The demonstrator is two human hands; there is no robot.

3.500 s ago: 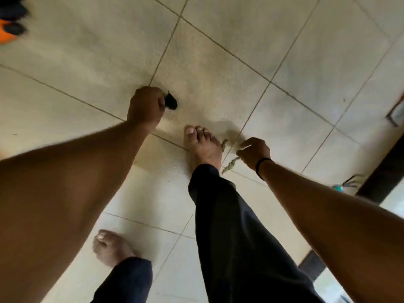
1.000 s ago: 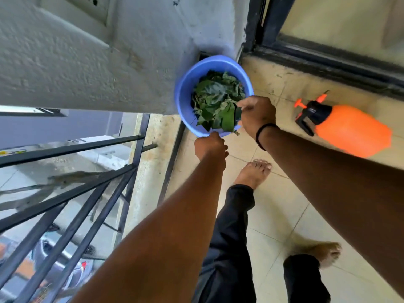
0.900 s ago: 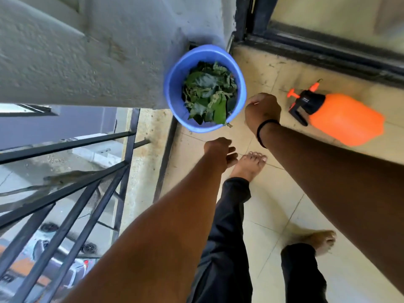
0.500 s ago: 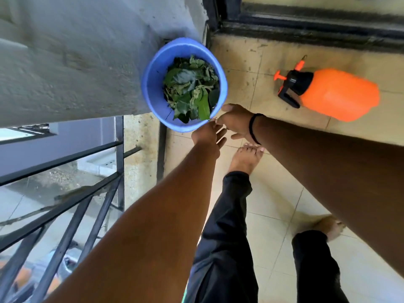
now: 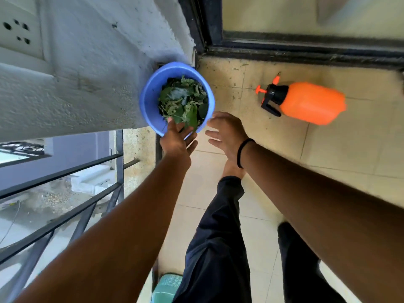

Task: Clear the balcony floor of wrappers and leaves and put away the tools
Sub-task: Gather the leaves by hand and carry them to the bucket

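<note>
your left hand (image 5: 176,142) and right hand (image 5: 226,133) reach out with fingers spread, each grip apart and holding nothing, at the near rim of the blue bucket (image 5: 150,99). the bucket stands in the floor corner against the wall, part-filled with leaves (image 5: 183,101); likely light, thin-walled, flexing, so take it by opposite rim edges. farther right the orange sprayer (image 5: 306,102) lies on its side; smooth body, so probably grasp its black neck.

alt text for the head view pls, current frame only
Seen from above, a person's left hand and right hand, both with open fingers, reach toward a blue bucket of green leaves in a balcony corner. An orange spray bottle lies on the tiled floor to the right; a black railing runs at left.
</note>
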